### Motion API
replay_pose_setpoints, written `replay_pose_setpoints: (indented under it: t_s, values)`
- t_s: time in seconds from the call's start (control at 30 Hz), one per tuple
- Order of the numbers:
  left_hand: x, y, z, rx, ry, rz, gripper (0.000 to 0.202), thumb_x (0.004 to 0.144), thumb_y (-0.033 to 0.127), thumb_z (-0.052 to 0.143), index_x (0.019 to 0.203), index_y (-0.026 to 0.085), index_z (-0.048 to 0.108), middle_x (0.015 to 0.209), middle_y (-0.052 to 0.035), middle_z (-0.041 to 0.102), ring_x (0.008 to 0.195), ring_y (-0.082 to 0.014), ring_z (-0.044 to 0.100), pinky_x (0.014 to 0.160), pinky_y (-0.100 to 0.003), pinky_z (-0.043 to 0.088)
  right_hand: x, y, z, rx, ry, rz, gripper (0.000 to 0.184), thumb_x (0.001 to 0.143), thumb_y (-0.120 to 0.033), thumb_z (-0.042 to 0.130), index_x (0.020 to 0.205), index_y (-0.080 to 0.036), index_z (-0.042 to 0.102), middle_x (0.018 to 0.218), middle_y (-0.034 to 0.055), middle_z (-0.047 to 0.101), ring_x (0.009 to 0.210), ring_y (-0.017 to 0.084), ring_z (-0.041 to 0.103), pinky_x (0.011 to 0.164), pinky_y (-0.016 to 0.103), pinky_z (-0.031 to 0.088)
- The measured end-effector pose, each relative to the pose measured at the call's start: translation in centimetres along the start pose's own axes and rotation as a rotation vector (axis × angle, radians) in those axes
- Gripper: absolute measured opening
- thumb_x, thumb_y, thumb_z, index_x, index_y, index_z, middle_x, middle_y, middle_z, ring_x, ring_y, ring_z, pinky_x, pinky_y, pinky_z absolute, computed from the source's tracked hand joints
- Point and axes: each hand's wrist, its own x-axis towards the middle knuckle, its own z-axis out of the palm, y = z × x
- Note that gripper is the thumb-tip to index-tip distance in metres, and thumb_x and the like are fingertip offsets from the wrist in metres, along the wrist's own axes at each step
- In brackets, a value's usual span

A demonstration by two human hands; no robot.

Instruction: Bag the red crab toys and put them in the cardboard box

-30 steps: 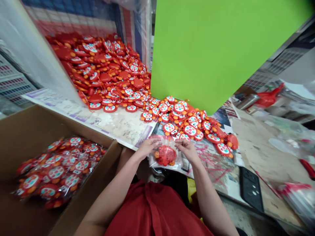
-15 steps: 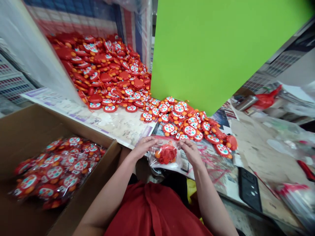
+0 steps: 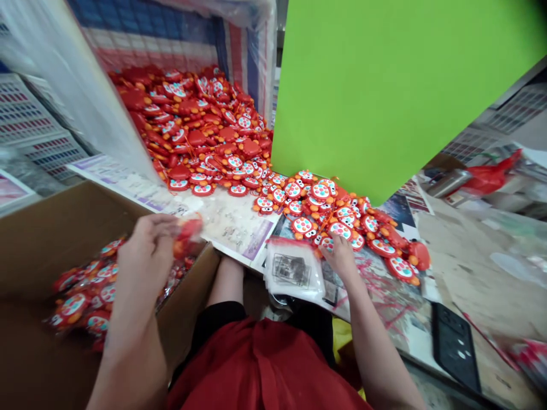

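Observation:
My left hand is closed on a red and orange crab-like toy in a clear bag, blurred by motion, over the near-right side of the cardboard box. Inside the box lie several bagged toys of the same sort. My right hand reaches into the front of a loose pile of these toys on the table. Its thumb and fingers are apart at a toy with a white dotted face. Left of that hand a stack of clear zip bags with red seals lies at the table edge.
A large heap of loose toys spills from a plastic-lined striped sack at the back left. A bright green panel stands behind the pile. A black phone lies at the right, near a red plastic bag.
My left hand has carried the bagged toy left from the table edge to over the box. My right hand has let go of the bag and moved to the toy pile. The view has shifted slightly.

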Motion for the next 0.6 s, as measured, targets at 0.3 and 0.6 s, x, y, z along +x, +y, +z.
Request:
replay_pose_setpoints:
  t_s: [0.3,0.6]
  values:
    - [-3.0,2.1,12.6,0.223,-0.509,0.64,0.03,0.091,0.014,0.044,0.115,0.017,0.062,0.127,-0.0106,0.063,0.122,-0.025,0.053,0.107,-0.043,0.042,-0.3,0.4,0.3,-0.189,-0.321,-0.055,0.086,0.074,-0.049,0.072,0.148,-0.021,0.039,0.152,0.0172,0.04,0.135,0.045,0.034,0.103,0.059,0.035]
    - [-7.4,3.4,22.9,0.219,-0.908,0.757,0.041,0.092,0.032,0.056,0.131,0.019,0.054,0.128,-0.0116,0.061,0.119,-0.0282,0.053,0.099,-0.043,0.042,-0.4,3.9,-0.5,-0.196,-0.419,-0.324,0.08,0.074,-0.007,0.051,0.151,-0.021,0.034,0.156,0.013,0.033,0.144,0.03,0.028,0.112,0.049,0.029]
